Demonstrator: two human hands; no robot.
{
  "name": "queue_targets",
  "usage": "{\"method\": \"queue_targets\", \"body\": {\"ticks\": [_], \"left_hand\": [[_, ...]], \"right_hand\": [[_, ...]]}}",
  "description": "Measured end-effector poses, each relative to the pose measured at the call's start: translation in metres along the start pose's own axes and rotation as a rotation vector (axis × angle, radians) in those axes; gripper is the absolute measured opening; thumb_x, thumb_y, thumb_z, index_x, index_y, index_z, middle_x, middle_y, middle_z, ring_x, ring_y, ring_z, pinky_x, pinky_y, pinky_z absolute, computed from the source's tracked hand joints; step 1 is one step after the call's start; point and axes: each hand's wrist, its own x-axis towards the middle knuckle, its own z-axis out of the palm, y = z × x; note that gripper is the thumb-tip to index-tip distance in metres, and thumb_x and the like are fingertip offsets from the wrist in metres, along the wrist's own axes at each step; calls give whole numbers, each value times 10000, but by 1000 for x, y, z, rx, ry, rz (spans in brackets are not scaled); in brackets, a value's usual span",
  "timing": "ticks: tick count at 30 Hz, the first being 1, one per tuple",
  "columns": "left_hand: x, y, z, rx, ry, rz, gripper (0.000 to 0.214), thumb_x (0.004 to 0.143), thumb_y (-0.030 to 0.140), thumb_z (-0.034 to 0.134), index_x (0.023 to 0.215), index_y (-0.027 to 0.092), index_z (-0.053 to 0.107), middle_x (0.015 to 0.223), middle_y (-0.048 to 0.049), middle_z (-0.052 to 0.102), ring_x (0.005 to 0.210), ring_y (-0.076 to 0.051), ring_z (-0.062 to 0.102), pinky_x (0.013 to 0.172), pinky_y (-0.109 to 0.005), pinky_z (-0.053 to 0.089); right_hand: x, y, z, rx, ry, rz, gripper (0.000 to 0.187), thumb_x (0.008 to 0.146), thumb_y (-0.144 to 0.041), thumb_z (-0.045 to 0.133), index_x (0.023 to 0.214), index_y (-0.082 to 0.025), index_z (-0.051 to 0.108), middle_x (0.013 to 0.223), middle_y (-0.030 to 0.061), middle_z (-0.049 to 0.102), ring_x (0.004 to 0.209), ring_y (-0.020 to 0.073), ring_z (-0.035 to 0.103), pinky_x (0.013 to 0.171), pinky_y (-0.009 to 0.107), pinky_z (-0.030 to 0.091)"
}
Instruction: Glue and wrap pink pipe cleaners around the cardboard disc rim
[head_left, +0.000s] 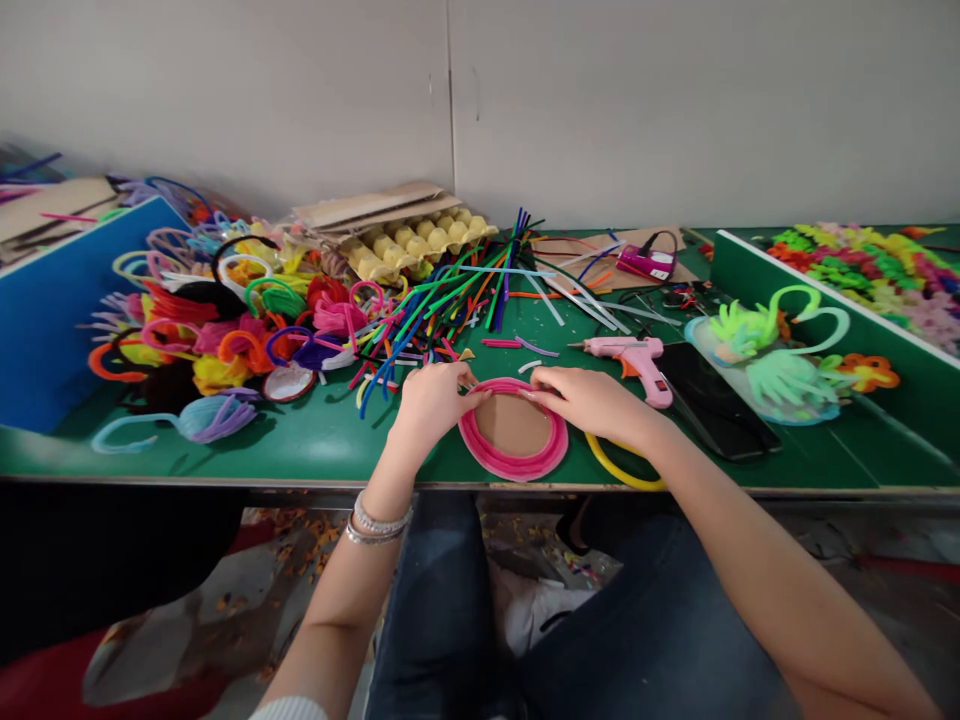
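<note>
A round cardboard disc [514, 426] lies near the table's front edge, ringed by pink pipe cleaners [517, 466]. My left hand [435, 405] grips the ring's upper left rim, thumb lying over the pink strands. At the upper right rim, my right hand [581, 398] pinches the same ring with its fingertips. The fingers' undersides are hidden. Just right of the ring, a yellow loop [621, 466] sits partly beneath my right forearm. A pink glue gun [630, 362] rests beyond my right hand, with a black phone [716, 400] beside it.
Colourful pipe-cleaner swans [225, 340] are heaped at left beside a blue panel [67, 300]. Loose pipe cleaners [480, 280] and a yellow egg carton [420, 245] lie behind. Two green swans [791, 370] stand right, before a green divider [825, 300]. A purple box [646, 262] is at the back.
</note>
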Motion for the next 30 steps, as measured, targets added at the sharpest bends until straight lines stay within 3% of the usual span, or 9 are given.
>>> {"method": "queue_targets", "body": {"ticks": [5, 15, 21, 30], "left_hand": [[0, -1, 1, 3, 11, -7, 300, 775, 504, 609, 845, 220, 680, 934, -28, 731, 894, -218, 662, 766, -306, 469], [0, 1, 0, 11, 0, -21, 225, 760, 427, 642, 849, 223, 673, 946, -15, 729, 900, -225, 661, 763, -307, 463], [0, 5, -1, 27, -20, -52, 246, 748, 448, 648, 852, 226, 669, 965, -17, 727, 930, -216, 651, 781, -301, 455], [1, 7, -3, 27, -27, -71, 272, 737, 469, 654, 854, 223, 667, 966, -22, 725, 930, -211, 650, 777, -291, 453]], "right_hand": [[1, 6, 0, 86, -51, 7, 218, 900, -363, 425, 809, -214, 555, 848, 11, 658, 702, 141, 547, 568, 242, 274], [7, 6, 7, 140, -27, 62, 245, 883, -395, 443, 762, -210, 550, 747, 5, 642, 641, 133, 522, 565, 252, 272], [7, 10, 7, 157, -26, 98, 380, 861, -513, 436, 656, -197, 486, 655, 7, 600, 587, 129, 492, 546, 258, 262], [-3, 18, 3, 202, -75, 92, 352, 856, -494, 445, 708, -196, 559, 718, 2, 623, 623, 126, 506, 566, 249, 267]]}}
